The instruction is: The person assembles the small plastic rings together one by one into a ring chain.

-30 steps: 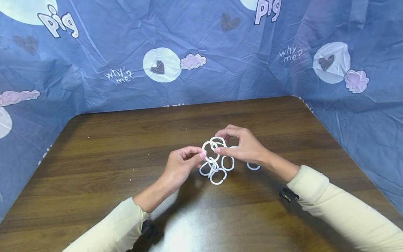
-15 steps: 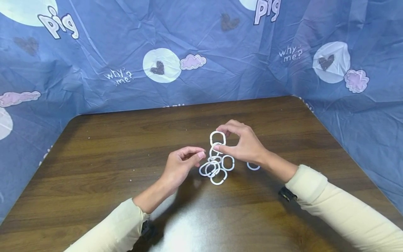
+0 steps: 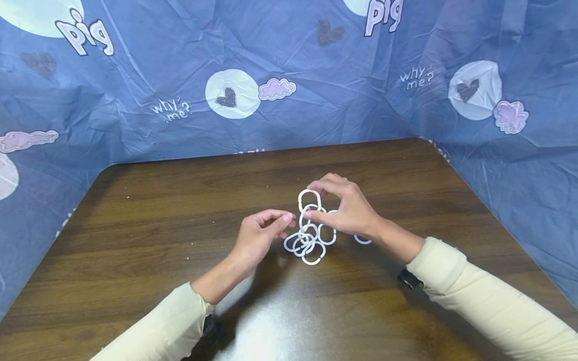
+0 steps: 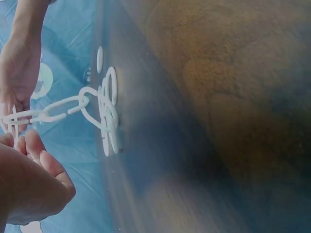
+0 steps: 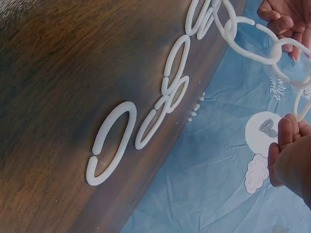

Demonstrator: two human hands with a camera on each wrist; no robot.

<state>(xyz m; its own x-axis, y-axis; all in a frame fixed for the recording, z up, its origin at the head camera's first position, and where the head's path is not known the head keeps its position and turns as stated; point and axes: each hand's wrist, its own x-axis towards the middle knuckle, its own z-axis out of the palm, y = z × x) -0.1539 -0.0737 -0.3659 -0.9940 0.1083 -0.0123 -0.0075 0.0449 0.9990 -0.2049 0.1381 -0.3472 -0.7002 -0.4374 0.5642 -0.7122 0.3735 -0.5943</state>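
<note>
My right hand pinches the upper part of a chain of white plastic C-shaped links, lifted over the table. The top link stands up beside its fingertips. Below, the hanging links run down into a small pile of links. In the left wrist view a hanging link slants between the right hand and the pile. My left hand is just left of the chain, thumb and forefinger close together, holding no link. Its loosely bent fingers overlap the chain in the right wrist view.
One separate link lies to the right, partly under the right forearm. More links lie flat along the brown wooden table. A blue printed cloth hangs behind the table.
The left fingers have let go of a link, which dropped down toward the pile. My right hand has risen slightly, then shifted a little left, and the top link now stands more upright.
</note>
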